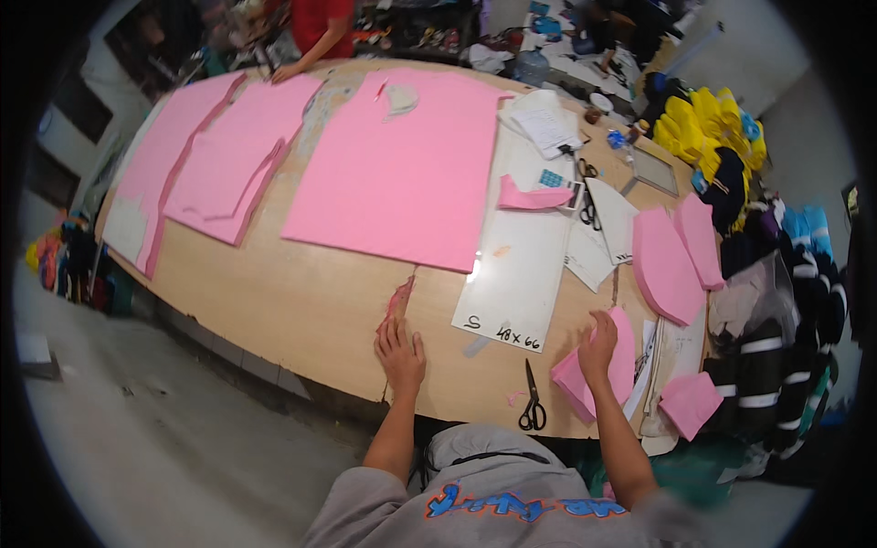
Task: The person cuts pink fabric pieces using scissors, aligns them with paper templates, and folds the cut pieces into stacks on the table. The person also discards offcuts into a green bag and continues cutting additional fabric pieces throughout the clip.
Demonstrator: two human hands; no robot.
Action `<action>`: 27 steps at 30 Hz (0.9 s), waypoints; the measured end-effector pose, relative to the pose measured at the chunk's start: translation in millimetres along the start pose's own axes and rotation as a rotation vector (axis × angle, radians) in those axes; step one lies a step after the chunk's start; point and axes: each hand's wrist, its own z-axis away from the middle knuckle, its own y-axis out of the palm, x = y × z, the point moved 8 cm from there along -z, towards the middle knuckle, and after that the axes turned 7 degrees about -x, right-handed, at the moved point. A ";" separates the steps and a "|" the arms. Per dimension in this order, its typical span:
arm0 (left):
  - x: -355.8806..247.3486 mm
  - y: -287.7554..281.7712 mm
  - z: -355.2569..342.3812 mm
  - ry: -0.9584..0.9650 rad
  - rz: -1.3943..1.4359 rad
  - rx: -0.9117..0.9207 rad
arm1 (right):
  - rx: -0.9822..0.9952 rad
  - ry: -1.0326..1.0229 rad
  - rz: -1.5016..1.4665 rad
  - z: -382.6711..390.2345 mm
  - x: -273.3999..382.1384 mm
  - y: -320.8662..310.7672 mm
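Seen from the head camera, I stand at a wooden cutting bench [301, 301], my left hand [399, 352] flat on its surface, fingers spread and gripping nothing, the tips at the lower end of a narrow pink strip [398, 297], likely a scrap; the flat palm suggests I am leaning or steadying myself. My right hand [598, 347] curls over a folded stack of pink fabric pieces [623, 352] near the bench's front edge, probably to keep the layers together, though whether the fingers pinch the cloth or merely rest on it does not show. Between my forearms lie black-handled scissors [532, 402], free of both hands and, I judge, set there for easy reach. Beyond, a long white pattern board [512, 283] lies flat beside a broad pink stack [393, 164], near enough, it seems, to be matched against it. To my right, curved pink panels [662, 265] sit apart from the straight-sided stack, perhaps sorted by shape. At the far left, a co-worker's hand [286, 73] touches the far end of another pink stack [228, 173], the piles spaced out, apparently so that each edge can be reached.
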 end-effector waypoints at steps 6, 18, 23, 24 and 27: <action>2.4 -2.0 -8.6 0.016 -0.002 0.014 | 0.117 -0.383 0.003 -154.9 117.5 115.1; 4.2 5.4 -6.4 0.015 -0.040 0.118 | 0.601 -0.146 0.232 -301.6 128.9 287.7; 7.2 2.7 -5.1 0.021 -0.027 0.131 | 0.544 -0.014 0.298 -284.8 151.3 274.6; 3.9 2.5 -6.2 0.042 -0.022 0.120 | 0.578 0.023 0.331 -285.5 139.2 266.5; 1.5 5.1 -6.9 0.036 -0.004 0.155 | 0.694 -0.057 0.459 -250.7 134.5 259.2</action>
